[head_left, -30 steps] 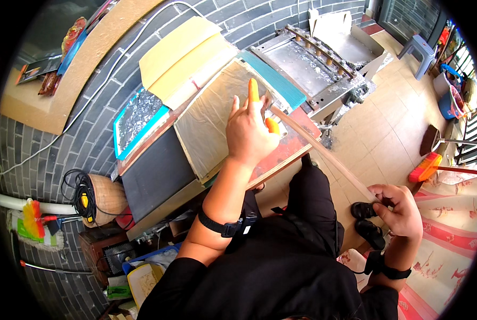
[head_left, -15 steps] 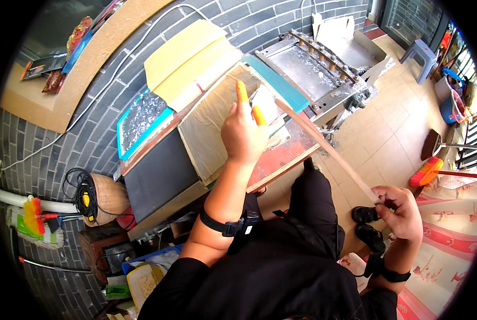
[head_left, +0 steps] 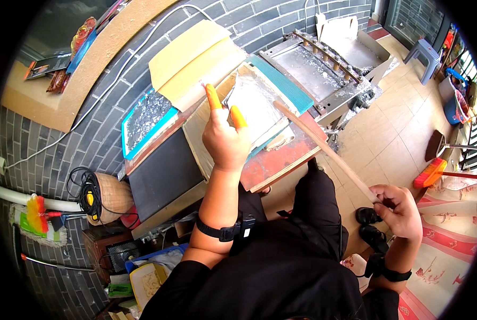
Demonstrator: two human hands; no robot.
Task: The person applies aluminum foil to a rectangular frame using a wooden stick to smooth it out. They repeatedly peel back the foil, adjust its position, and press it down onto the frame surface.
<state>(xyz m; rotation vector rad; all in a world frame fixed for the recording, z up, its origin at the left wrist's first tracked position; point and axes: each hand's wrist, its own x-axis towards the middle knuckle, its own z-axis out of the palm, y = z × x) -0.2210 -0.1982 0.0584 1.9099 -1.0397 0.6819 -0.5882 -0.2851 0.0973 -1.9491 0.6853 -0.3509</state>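
Note:
My left hand (head_left: 225,141) is over a stack of thin brownish paper sheets (head_left: 198,128), index finger and thumb stretched apart in orange finger covers. I see nothing gripped in it; whether it touches the sheet below, I cannot tell. Beside it, a pale silvery leaf (head_left: 251,98) lies exposed on the stack. In my right hand (head_left: 398,213), closed at the lower right, is one end of a long, thin wooden stick (head_left: 334,157). Its far tip reaches over the right edge of the silvery leaf.
Yellow card sheets (head_left: 190,58) lie behind the stack, with a blue-rimmed tray (head_left: 125,133) of dark silvery flakes to the left. A teal ribbed board (head_left: 284,85) separates the stack from a metal machine (head_left: 313,66). The red tabletop (head_left: 281,165) ends close to my legs.
My left hand has moved left, and the brown sheet over the stack has shifted left too, exposing the silvery leaf. My right hand and the stick have hardly moved.

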